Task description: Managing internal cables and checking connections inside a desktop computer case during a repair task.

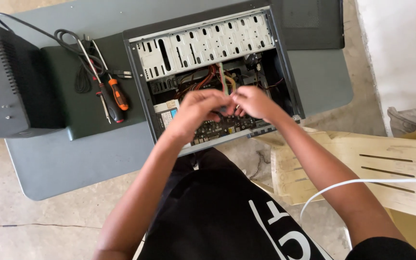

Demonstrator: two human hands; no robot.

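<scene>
An open desktop computer case lies on its side on a grey table, its board and bundled wires exposed. Both of my hands are inside it, over the circuit board. My left hand and my right hand meet at a thin bundle of coloured wires, fingers pinched together on its lower end. What exactly sits between the fingertips is hidden by my fingers.
Two screwdrivers, one with an orange and black handle, lie left of the case beside a coiled black cable. A black box stands at the far left. A pale plastic chair and a white cable are at right.
</scene>
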